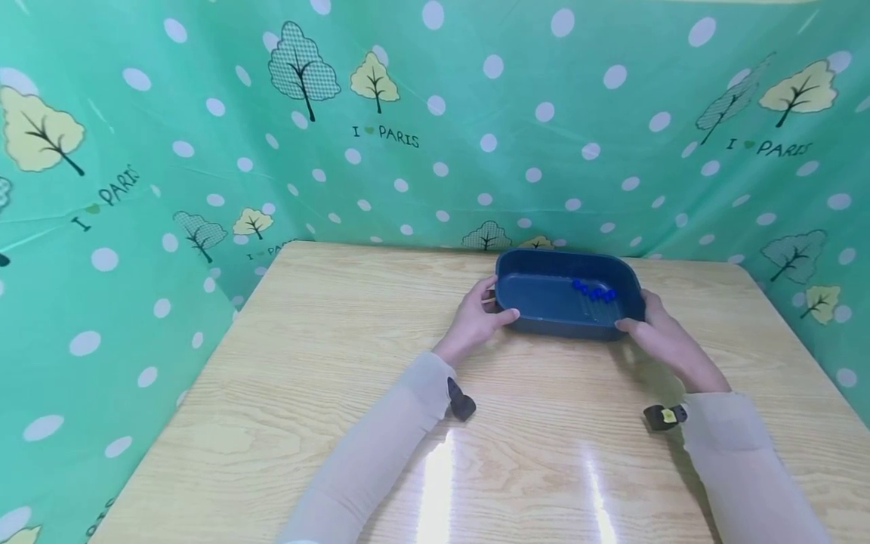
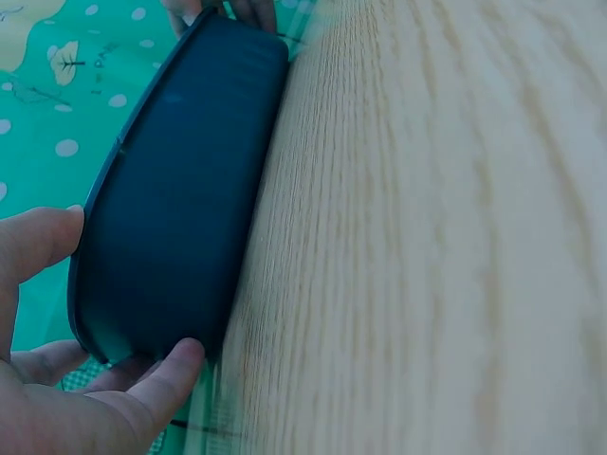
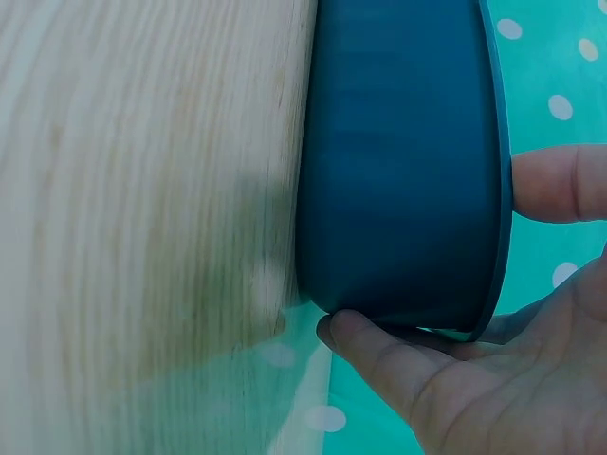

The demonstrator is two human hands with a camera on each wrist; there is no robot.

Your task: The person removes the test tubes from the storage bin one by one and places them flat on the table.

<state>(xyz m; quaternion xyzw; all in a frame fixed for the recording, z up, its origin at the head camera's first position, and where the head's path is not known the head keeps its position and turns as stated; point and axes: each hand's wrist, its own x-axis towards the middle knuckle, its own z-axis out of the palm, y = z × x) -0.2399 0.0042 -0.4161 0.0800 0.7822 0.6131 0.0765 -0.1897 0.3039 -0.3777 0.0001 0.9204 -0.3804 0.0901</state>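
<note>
A dark blue plastic basin [image 1: 557,328] stands near the far edge of the table, its opening facing up. Several small bright blue pieces [image 1: 595,294] lie inside it toward the right; they are too small for me to tell their kind. My left hand [image 1: 476,317] holds the basin's left end, thumb at the rim and fingers around the outer wall. At the opposite end my right hand [image 1: 664,340] grips it the same way. Both wrist views show the basin's outer wall [image 2: 180,190] between thumb and fingers, with its base close to the tabletop.
The wooden table [image 1: 326,363] extends in front of and to both sides of the basin. A green dotted cloth [image 1: 435,136] hangs behind the table, close to the basin's far side. Small black devices [image 1: 462,402] are strapped at both wrists.
</note>
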